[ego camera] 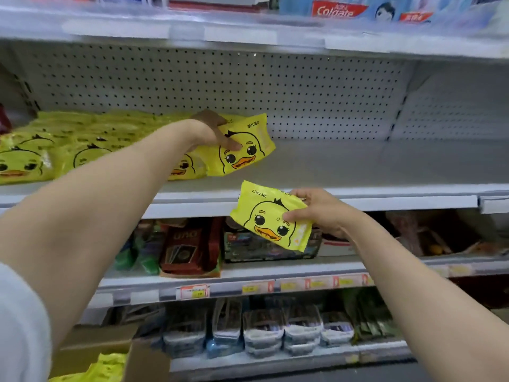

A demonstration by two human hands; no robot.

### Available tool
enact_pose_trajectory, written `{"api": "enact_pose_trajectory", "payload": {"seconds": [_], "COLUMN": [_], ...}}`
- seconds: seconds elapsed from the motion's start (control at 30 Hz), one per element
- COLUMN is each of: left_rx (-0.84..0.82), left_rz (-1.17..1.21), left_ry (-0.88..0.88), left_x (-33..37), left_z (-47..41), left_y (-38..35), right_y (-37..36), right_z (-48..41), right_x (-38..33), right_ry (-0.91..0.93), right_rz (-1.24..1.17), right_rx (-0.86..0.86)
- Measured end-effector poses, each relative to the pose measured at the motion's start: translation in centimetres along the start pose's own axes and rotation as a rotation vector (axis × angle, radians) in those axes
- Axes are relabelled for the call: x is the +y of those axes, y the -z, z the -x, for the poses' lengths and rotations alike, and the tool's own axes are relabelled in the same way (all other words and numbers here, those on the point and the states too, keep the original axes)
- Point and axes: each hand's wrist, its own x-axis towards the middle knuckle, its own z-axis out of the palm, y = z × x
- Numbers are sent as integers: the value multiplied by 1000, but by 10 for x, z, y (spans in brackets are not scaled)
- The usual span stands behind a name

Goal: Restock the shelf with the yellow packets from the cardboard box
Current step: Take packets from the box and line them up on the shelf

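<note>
Here, item by item:

1. Left hand (212, 133): clamped on the first yellow packet (248, 150), thumb across the printed duck face and fingers over the top edge. The palm is hidden behind the wrist.
2. First yellow packet: on the middle shelf (344, 166), tilted, at the right end of the stocked packets (55, 144). Whether its lower edge rests fully on the shelf cannot be told.
3. Stocked packets: flat overlapping rows on the left half of that shelf. They are crossed by the left forearm and cut off at the frame's left edge, so the count is unreadable.
4. Right hand (316, 213): pinching the second yellow packet (271, 216) by its right side, thumb on the front and fingers behind, out of sight.
5. Second yellow packet: in the air, slanted, in front of the shelf's front rail and touching no shelf.
6. Cardboard box (91, 351): bottom left, blurred, partly covered by the left arm and cut off by the frame. A few yellow boxed packets (110, 365) show inside.
7. Colgate cartons (336, 9): top shelf, cropped by the upper edge.
8. UNO card packs (187, 244): the shelf below. The neighbouring goods are too blurred to name.
</note>
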Motion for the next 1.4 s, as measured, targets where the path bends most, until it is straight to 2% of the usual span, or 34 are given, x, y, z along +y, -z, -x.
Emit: {"api": "enact_pose_trajectory", "payload": {"seconds": [0.1,0.3,0.57,0.93,1.07,1.17,1.23,1.3,1.4], "left_rx": [-25,-130,-260,-207,-114,-28,-74,-218,-329], "left_rz": [-144,-235,-442,-389,-353,-188,-82,-35,-111], "left_ry": [-60,-141,-178,-257,-303,-341,-381,-390,-413], "left_x": [1,-10,-23,-46,-49,-42,-34,-26,-22], "left_z": [-29,-70,-103,-113,-109,-103,-94,-80,-68], "left_y": [3,-6,-12,-11,-12,-6,0,3,1], "right_y": [26,66,74,66,58,50,40,27,9], "right_z": [-7,-22,-43,-67,-73,-82,-89,-100,-118], "right_x": [-12,-26,-26,-34,-40,-42,-43,-43,-45], "right_ry": [11,22,22,24,39,43,43,46,91], "right_rz": [22,-66,-69,-142,-145,-188,-205,-205,-197], "right_rx": [70,162,208,193,177,166,160,164,198]}}
